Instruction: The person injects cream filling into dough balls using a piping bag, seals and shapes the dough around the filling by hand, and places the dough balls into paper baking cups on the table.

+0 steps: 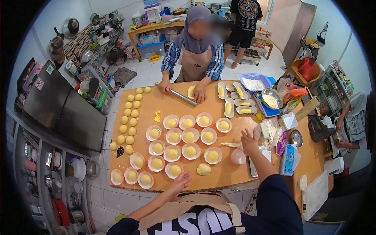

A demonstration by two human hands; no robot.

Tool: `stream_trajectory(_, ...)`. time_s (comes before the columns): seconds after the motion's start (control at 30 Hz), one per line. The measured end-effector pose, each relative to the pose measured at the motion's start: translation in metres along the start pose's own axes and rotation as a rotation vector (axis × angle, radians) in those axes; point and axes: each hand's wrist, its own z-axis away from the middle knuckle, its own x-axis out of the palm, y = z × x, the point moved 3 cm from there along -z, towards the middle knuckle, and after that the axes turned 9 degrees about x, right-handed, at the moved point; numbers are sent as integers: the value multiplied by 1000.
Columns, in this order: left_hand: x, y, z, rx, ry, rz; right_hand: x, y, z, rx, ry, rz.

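Note:
My left hand (pixel 181 183) is at the table's near edge, fingers stretched out and holding nothing, just below a dough ball in a white paper cup (pixel 174 170). Further right, my right hand (pixel 250 143) reaches over the table with its fingers apart. Close to it are a strip of dough (pixel 232 145), a pink rounded thing (pixel 238 157) and a pale block-like item (pixel 264 131) whose kind I cannot make out. A larger lump of dough (pixel 203 169) lies bare on the wood between my hands. Under my right forearm is a flat white device (pixel 254 166), partly hidden.
Across the table (pixel 223 182), a person in an apron holds a metal rolling pin (pixel 182 96) beside flattened dough (pixel 191 92). Bare dough balls (pixel 128 112) line the left side. Filled paper trays (pixel 228 107), a flour basket (pixel 254 83) and a tissue pack (pixel 289 159) stand right.

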Motion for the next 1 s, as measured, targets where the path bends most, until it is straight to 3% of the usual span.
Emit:
stream_trajectory(0.13,-7,0,-8,149,128,17,2,13,-24,13,-363,-64)
stream_trajectory(0.2,-6,10,-13,244,140,4,-24,16,-37,97,-424,-113)
stream_trajectory(0.3,14,47,-15,415,122,-24,-74,11,-55,114,-261,-182)
stream_trajectory(0.4,52,101,-14,499,125,-62,-140,-11,-65,100,-217,-472)
stream_trajectory(0.47,80,121,-26,564,141,87,-174,-37,-55,110,-270,-893)
stream_trajectory(0.53,97,129,-35,585,143,225,-193,-68,-43,-44,-258,-1231)
stream_trajectory(0.6,105,131,-42,565,126,348,-193,-91,-35,15,-368,-1545)
stream_trajectory(0.63,104,133,-43,578,217,393,-191,-99,-32,51,-426,-1701)
stream_trajectory(0.77,96,143,-18,608,354,486,-186,-119,-12,112,-401,-1755)
stream_trajectory(0.87,91,136,-14,638,344,499,-192,-131,-7,-73,-516,-1790)
stream_trajectory(0.9,91,132,-13,621,329,445,-194,-134,-7,-133,-550,-1802)
stream_trajectory(1.0,86,129,-10,632,262,260,-195,-139,-14,-30,-687,-2003)
